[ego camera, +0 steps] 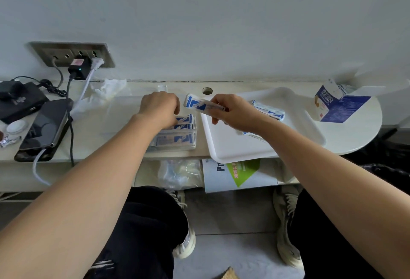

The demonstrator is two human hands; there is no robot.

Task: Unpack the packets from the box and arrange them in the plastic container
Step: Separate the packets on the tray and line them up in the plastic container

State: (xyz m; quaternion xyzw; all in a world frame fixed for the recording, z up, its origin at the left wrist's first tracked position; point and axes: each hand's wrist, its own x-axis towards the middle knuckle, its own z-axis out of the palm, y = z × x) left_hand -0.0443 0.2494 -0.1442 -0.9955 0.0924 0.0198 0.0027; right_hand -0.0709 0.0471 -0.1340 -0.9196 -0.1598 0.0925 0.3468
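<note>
Right hand [230, 112] pinches a packet [203, 103] at the tray's [233, 149] 10 o'clock. Left hand [158, 110] curls over the plastic container [194, 140]; its grip is hidden.

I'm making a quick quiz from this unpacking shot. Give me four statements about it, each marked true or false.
1. The right hand holds a packet. True.
2. The box stands at the left end of the desk. False: it stands at the right end.
3. The container already holds packets. True.
4. The tray has nothing on it. False: loose packets lie on it.
</note>
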